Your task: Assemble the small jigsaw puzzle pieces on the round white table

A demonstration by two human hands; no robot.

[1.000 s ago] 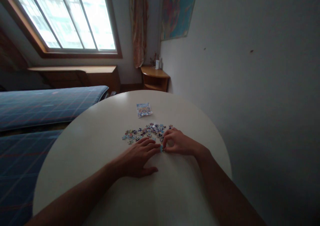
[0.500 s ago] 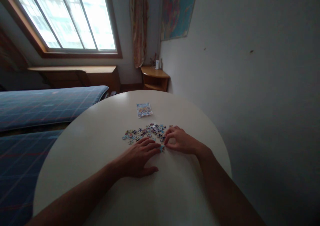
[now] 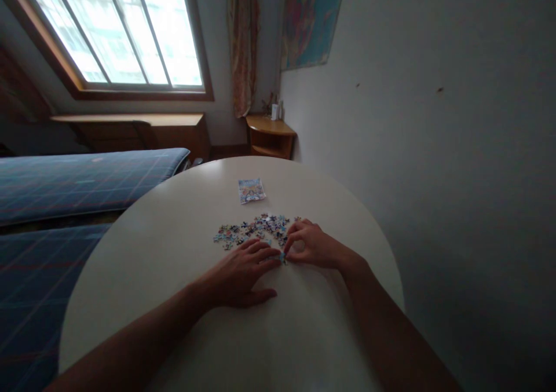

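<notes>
Jigsaw puzzle pieces (image 3: 264, 224) lie in a loose, many-coloured heap on the white round table (image 3: 174, 207). My left hand (image 3: 245, 270) rests flat at the near side of the heap, fingers stretched out and thumb apart. Its index fingertip touches a small light-blue puzzle piece (image 3: 283, 257). From the other side my right hand (image 3: 310, 244) pinches at that same piece, thumb and index finger closed together; the fingertips partly hide it. Beyond the heap lies a small printed picture sheet (image 3: 251, 190) in blue and orange.
Left of the table are blue plaid mattresses or cushions (image 3: 87, 178). A pale wall (image 3: 434, 178) runs close along the right. A wooden corner shelf (image 3: 270, 127) and a desk (image 3: 174, 120) stand behind, below the window (image 3: 117, 33).
My right thumb and index finger have come slightly down and left onto the light-blue piece, covering more of it. My left hand has hardly moved.
</notes>
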